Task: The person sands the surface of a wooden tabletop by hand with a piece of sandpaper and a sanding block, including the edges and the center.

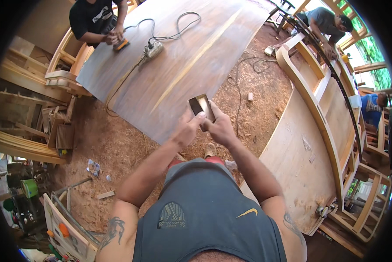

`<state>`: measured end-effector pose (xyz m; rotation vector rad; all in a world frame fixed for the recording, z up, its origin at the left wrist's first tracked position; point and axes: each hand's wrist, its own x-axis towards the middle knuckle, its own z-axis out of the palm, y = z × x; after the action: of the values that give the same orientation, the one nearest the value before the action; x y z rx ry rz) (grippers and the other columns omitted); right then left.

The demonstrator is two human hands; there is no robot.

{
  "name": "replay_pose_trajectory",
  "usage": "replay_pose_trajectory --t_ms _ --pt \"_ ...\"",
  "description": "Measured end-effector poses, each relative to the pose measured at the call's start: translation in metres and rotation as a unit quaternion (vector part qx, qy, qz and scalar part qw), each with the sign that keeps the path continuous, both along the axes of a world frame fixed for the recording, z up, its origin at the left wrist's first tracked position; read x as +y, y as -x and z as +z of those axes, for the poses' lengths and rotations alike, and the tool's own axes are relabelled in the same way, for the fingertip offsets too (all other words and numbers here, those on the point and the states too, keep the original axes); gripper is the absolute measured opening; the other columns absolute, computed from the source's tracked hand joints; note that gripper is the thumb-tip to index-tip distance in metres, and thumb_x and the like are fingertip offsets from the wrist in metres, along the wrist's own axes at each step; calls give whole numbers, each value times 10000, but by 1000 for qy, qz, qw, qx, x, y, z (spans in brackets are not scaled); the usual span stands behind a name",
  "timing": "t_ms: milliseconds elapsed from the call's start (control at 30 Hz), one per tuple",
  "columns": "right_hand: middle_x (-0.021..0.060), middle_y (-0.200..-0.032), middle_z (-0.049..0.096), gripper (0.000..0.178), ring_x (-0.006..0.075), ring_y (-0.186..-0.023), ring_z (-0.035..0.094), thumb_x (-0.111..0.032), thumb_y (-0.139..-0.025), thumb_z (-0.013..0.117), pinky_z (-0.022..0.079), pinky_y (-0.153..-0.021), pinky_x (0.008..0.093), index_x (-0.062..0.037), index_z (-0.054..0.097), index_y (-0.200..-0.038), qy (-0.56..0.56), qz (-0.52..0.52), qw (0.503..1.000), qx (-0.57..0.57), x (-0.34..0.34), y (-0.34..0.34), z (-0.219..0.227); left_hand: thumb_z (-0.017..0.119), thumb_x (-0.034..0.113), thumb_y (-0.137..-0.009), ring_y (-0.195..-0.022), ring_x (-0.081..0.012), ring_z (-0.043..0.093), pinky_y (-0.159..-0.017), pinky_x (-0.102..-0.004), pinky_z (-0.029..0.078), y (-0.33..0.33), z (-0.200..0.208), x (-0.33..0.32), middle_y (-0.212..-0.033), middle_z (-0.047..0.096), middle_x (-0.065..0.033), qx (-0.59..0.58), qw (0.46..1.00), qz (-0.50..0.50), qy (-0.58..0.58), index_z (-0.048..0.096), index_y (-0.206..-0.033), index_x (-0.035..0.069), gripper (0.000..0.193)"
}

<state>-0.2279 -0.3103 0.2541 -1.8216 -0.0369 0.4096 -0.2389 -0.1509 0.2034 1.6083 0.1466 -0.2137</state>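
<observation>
A small dark brown rectangular object [197, 106] with a bright, shiny inner face is held up in front of my body. It looks like an open-sided box or a metal block, but I cannot tell which. My left hand [187, 129] grips its near left side, with the thumb laid across the front. On the other side my right hand [222, 127] wraps around the right edge, thumb near the lower end. Both hands are closed on it. Beyond it lies the corner of a large stained wooden panel [161, 87].
A person [98, 22] at far left works an orange sander [122, 44] on the panel, near a corded power box [153, 50]. Curved wooden frames [311, 102] stand right, over a pale plywood sheet [287, 144]. Another person [324, 26] leans there. Sawdust and cords cover the floor [266, 83].
</observation>
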Motion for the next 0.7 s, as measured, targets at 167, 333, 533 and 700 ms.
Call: replay_pose_trajectory --t_ms 167,333,533,700 --pt "122 -1211 702 582 192 -1089 682 -115 -944 624 528 -951 322 -3 510 -1504 -304 34 943 132 -27 4 -18 738 312 -943 -1267 -213 565 -1079 -386 452 -9 71 31 -1466 540 -208 13 996 -49 75 218 -1644 5 925" --pt "148 -1205 698 548 219 -1101 682 -142 -949 603 506 -1007 358 43 523 -1458 -367 91 912 158 -24 7 -12 788 204 -926 -1009 -143 647 -915 -313 527 -20 70 36 -1120 690 -78 23 988 -134 74 551 -1437 13 595" --pt "130 -1194 689 475 187 -1110 654 -174 -955 583 498 -983 337 41 565 -1378 -322 114 928 148 -26 2 -20 790 174 -922 -911 -102 642 -827 -273 529 -18 61 31 -989 703 -32 20 991 -116 71 698 -1206 14 339" --pt "96 -1196 682 563 145 -1103 625 -300 -976 675 495 -952 314 5 550 -1433 -248 86 949 177 -19 3 -12 776 141 -918 -921 -95 636 -835 -269 523 -9 43 33 -995 701 -28 -47 995 -92 -11 706 -1180 17 298"
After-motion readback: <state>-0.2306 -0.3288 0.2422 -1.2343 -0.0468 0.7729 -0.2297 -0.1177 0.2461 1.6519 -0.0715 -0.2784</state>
